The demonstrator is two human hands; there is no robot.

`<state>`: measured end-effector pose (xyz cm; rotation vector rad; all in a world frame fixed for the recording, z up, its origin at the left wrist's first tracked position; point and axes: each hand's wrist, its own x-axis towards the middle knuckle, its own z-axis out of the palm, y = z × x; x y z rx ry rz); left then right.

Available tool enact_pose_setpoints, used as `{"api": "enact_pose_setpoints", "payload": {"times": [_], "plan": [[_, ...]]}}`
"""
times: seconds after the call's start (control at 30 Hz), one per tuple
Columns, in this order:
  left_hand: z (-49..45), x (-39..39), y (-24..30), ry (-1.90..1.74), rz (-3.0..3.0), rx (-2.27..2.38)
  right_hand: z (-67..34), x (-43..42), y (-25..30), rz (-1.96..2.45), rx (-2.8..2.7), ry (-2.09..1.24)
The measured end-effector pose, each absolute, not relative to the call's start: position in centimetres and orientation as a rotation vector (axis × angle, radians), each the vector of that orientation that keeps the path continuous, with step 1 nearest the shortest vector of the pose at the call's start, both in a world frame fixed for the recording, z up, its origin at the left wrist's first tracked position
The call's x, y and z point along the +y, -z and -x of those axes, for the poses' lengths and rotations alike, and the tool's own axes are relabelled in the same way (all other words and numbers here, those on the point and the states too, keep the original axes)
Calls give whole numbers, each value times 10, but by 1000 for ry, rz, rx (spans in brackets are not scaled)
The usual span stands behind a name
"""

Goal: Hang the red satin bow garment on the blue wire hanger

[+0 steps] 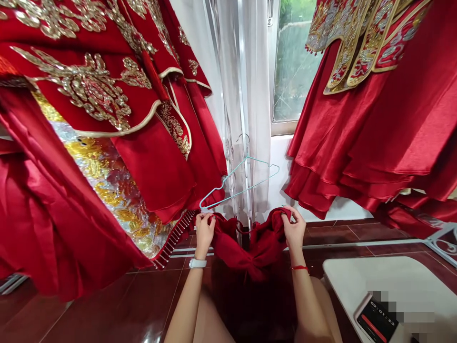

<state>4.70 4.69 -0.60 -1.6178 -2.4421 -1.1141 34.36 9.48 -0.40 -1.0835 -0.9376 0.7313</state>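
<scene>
Below the turquoise hanger (pixel 243 191), a dark red garment (pixel 232 250) spans both hands. The left hand (pixel 205 229), at the hanger's left end, pinches one edge; the right hand (pixel 294 223), below the hanger's right end, pinches the other, fingers slightly spread.

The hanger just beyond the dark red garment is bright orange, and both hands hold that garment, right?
Not quite: the head view shows the hanger is pale blue-green, not orange. The left hand and right hand do hold the dark red garment.
</scene>
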Motion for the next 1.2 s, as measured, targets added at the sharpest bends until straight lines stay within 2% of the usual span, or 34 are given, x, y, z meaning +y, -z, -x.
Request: {"api": "enact_pose_setpoints", "payload": {"times": [0.6,0.7,0.83,0.97,1.07,1.2], "plan": [[-59,28,41,377,1785,-2619,-326,68,-11,1166,-992,-694],[-55,27,40,431,1747,-2680,-326,67,-11,1179,-989,-689],[-54,34,42,703,1821,-2623,-327,65,-10,1191,-984,-685],[-70,32,73,797,1955,-2859,-329,60,-8,1179,-978,-671],[-91,13,111,634,1925,-3119,-330,57,-8,1189,-954,-663],[-115,-13,151,462,2005,-3237,-327,54,-9,1179,-928,-664]]}}
